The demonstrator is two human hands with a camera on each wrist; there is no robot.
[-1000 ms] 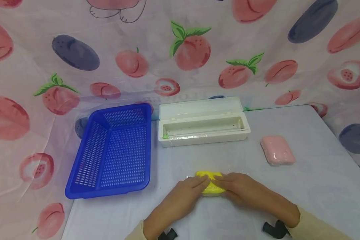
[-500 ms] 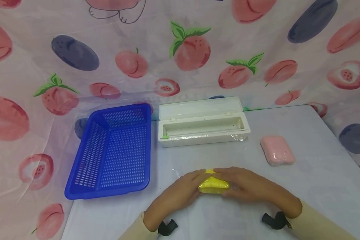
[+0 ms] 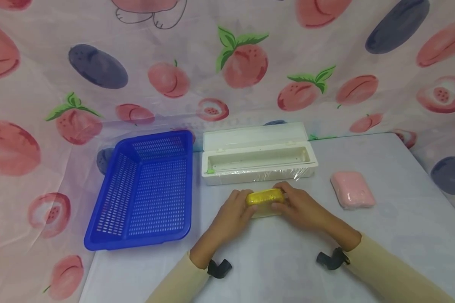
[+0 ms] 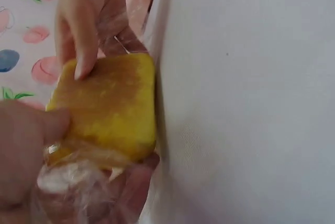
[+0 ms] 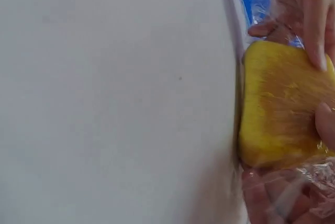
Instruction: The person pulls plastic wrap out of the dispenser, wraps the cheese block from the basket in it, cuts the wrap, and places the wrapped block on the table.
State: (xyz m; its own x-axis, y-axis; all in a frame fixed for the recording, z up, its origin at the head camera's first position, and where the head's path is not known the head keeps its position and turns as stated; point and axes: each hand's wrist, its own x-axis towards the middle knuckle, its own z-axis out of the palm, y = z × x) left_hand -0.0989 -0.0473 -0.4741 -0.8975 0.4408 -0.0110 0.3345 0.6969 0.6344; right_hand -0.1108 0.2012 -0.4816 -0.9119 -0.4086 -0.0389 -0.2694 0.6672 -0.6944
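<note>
A yellow rounded block (image 3: 266,196) wrapped in clear plastic film is held tilted up over the table, both hands gripping it from opposite sides. My left hand (image 3: 230,213) pinches its left end, thumb on the near face and fingers behind. On the other end my right hand (image 3: 302,207) does the same. In the left wrist view the block (image 4: 112,106) shows a broad, brownish-shaded face, with crumpled film (image 4: 78,182) at the left hand. The right wrist view shows the same block (image 5: 280,106) with loose film (image 5: 316,174) by the fingers.
Behind the hands stands a long white film dispenser box (image 3: 259,174), its lid raised. A blue perforated basket (image 3: 186,235) is at the left. To the right lies a pink wrapped block (image 3: 352,189). A fruit-print cloth (image 3: 197,42) hangs behind the white table (image 3: 280,269).
Both hands have moved forward, towards the white box, with the yellow block. It lay flat under the fingers and is now lifted and tilted, gripped at both ends.
</note>
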